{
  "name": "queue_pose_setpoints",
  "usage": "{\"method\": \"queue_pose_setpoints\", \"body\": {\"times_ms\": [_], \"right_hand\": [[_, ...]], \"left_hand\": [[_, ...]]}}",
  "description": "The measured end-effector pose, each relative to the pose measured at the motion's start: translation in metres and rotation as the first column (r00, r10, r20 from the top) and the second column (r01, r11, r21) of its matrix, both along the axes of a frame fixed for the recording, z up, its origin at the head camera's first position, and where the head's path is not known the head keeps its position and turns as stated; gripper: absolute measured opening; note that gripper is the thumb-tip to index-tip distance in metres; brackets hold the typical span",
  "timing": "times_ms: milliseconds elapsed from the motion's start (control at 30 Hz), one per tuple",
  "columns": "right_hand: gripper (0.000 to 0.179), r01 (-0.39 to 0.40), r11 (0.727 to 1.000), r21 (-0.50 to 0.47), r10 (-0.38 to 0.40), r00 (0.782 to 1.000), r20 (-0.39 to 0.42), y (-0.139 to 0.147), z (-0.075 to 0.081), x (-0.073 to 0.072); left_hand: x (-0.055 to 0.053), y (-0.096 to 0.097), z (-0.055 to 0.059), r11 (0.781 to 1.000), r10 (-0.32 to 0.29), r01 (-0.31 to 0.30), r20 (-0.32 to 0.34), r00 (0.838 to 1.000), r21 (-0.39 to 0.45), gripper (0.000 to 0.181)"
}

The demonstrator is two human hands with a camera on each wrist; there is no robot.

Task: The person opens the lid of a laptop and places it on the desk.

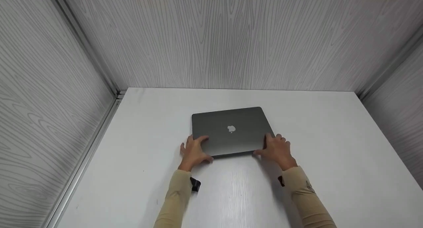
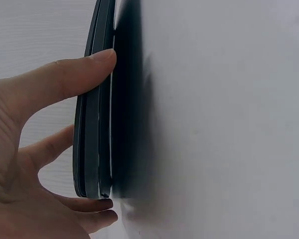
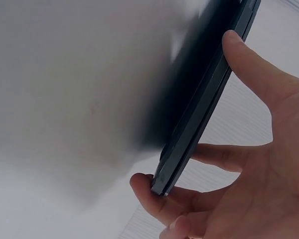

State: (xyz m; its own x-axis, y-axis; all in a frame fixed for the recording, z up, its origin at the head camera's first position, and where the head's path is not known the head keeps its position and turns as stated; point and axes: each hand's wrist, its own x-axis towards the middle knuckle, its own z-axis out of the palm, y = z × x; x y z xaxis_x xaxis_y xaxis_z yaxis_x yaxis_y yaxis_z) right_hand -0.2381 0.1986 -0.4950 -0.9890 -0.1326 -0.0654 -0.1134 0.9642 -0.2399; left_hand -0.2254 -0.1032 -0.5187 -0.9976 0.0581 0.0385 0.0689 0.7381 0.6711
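Observation:
A closed dark grey laptop (image 1: 219, 125) with a pale apple logo lies flat on the white table, turned slightly askew. At its near left corner my left hand (image 1: 194, 152) grips it: the thumb (image 2: 102, 62) presses the near edge, one finger reaches over the lid and others are at the left side. My right hand (image 1: 277, 149) holds the near right corner in much the same way, its thumb (image 3: 234, 42) on the near edge and a fingertip (image 3: 142, 186) at the corner's side. The laptop's underside is hidden.
The white table (image 1: 148, 122) stretches out around the laptop on all sides. Grey wood-grain panels stand behind it (image 1: 211, 39), and on the left and right. A metal rail (image 1: 82, 157) runs along the table's left edge.

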Motion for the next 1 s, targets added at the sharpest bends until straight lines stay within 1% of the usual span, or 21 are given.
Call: {"method": "queue_pose_setpoints", "body": {"times_ms": [167,367,567,733,1000], "right_hand": [[0.088,0.018,1.0,-0.003,-0.018,1.0,-0.002,0.004,0.001,0.003],[0.089,0.03,0.999,-0.025,-0.03,0.999,0.02,0.009,0.002,0.009],[0.09,0.052,0.998,-0.039,-0.05,0.998,0.042,0.014,0.003,0.012],[0.086,0.052,0.998,-0.042,-0.05,0.997,0.053,0.017,0.004,0.017],[0.08,0.051,0.998,-0.025,-0.05,0.999,0.015,0.021,0.002,0.025]], "left_hand": [[-0.001,0.002,0.001,1.0,-0.012,0.012,0.012,1.0,0.008,0.079],[-0.003,0.006,-0.001,1.0,-0.025,0.025,0.027,0.999,0.006,0.077],[-0.006,0.008,0.0,0.998,-0.042,0.04,0.042,0.998,0.039,0.071],[-0.009,0.01,0.0,0.998,-0.048,0.046,0.05,0.998,0.048,0.073],[-0.011,0.016,-0.001,0.998,-0.058,0.056,0.08,0.995,0.033,0.072]]}}
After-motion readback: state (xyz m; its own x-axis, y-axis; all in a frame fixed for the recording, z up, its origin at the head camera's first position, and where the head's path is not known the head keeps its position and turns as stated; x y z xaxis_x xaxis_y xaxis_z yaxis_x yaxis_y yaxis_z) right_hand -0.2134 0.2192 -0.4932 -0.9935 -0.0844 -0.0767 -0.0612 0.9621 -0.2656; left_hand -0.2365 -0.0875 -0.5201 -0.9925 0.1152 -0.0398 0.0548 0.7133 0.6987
